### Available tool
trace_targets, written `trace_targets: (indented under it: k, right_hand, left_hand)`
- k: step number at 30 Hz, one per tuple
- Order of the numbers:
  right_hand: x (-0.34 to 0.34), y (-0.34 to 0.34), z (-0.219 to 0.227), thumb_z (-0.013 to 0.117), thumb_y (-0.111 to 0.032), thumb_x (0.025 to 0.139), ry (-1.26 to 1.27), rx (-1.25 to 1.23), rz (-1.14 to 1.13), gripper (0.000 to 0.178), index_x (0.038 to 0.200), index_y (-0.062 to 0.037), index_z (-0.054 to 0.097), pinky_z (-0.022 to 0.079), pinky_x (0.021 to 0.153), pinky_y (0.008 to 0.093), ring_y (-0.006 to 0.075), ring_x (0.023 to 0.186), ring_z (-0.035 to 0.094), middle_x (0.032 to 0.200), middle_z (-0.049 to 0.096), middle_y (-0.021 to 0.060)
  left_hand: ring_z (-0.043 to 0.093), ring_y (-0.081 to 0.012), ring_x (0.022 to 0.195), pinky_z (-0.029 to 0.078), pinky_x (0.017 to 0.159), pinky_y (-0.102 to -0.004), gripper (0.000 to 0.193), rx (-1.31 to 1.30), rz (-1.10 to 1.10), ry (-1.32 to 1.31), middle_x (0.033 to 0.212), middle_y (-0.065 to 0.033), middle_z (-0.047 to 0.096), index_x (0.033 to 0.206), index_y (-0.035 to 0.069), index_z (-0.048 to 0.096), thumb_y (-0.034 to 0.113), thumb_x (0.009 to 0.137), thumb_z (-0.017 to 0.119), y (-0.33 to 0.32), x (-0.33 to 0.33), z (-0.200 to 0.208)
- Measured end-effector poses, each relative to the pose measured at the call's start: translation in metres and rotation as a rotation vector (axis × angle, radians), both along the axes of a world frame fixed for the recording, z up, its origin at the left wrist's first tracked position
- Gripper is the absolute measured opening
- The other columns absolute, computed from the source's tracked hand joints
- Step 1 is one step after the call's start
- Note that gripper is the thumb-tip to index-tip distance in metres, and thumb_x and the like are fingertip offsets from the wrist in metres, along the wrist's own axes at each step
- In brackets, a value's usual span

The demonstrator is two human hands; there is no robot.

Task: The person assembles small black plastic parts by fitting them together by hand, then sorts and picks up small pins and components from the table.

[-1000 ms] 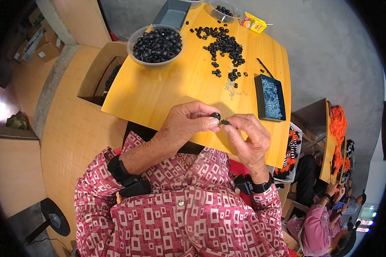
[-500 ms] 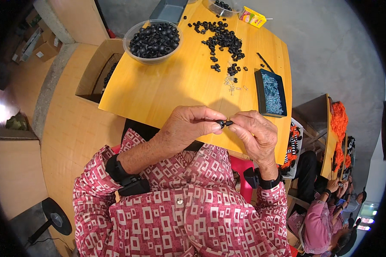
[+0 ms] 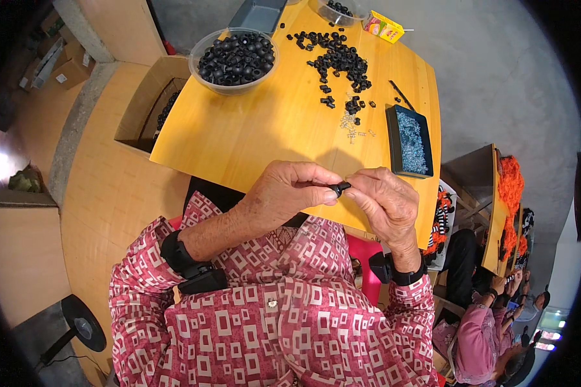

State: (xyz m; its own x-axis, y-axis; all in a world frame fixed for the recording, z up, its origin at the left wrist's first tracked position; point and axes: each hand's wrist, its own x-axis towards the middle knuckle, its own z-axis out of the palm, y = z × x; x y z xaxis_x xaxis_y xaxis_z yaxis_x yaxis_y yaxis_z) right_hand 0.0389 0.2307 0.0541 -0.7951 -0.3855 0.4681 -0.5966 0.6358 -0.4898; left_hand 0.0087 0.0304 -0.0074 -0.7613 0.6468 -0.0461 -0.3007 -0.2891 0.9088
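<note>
My left hand (image 3: 283,195) pinches a small rounded black plastic part (image 3: 335,190) between thumb and fingertips, over the near edge of the yellow wooden table (image 3: 239,132). From the other side, the thumb and fingers of my right hand (image 3: 390,201) close on a smaller black plastic piece (image 3: 345,186). The two pieces meet between my fingertips; whether one sits inside the other I cannot tell. Farther up the table lie a loose pile of small black plastic pieces (image 3: 348,66) and a few small clear pieces (image 3: 351,131).
A clear bowl (image 3: 232,89) of round black parts stands far left. The dark tray (image 3: 394,147) at right holds small clear pieces. A yellow box (image 3: 382,27), a thin black stick (image 3: 401,95) and an open carton (image 3: 130,106) surround the work. Another person (image 3: 478,342) sits at right.
The two black pieces have come closer together and tilted slightly between my fingertips. Both hands have otherwise hardly moved; the whole view has shifted a little.
</note>
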Motion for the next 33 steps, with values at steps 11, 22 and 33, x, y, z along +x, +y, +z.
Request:
trace_targets:
  k: [11,22,33]
  right_hand:
    - [0.001,0.006,-0.011,0.073,-0.002,0.078,-0.183,-0.195,-0.019,0.012,0.089,0.0014,0.068,0.050,0.063,0.0284,0.0205,0.072,0.064,0.082,0.067,0.0110]
    - [0.002,0.006,-0.010,0.073,-0.002,0.078,-0.184,-0.184,-0.016,0.012,0.088,0.0017,0.067,0.050,0.064,0.0285,0.0206,0.072,0.064,0.081,0.067,0.0111]
    - [0.002,0.005,-0.005,0.075,-0.002,0.076,-0.116,-0.121,-0.008,0.014,0.088,0.0013,0.068,0.051,0.063,0.0291,0.0215,0.071,0.065,0.081,0.067,0.0117]
  left_hand:
    - [0.066,-0.0132,0.089,0.053,0.080,-0.0243,0.022,0.014,0.004,-0.044,0.099,-0.0081,0.067,0.109,-0.002,0.062,0.001,0.087,0.064,-0.001,0.000,0.002]
    - [0.066,-0.0125,0.090,0.053,0.080,-0.0241,0.021,0.013,0.004,-0.029,0.099,-0.0079,0.067,0.107,-0.003,0.062,0.001,0.087,0.064,0.001,0.000,-0.001]
    - [0.065,-0.0113,0.088,0.052,0.079,-0.0231,0.019,0.014,-0.002,-0.035,0.097,-0.0065,0.067,0.105,-0.002,0.064,0.001,0.086,0.065,0.001,0.000,0.000]
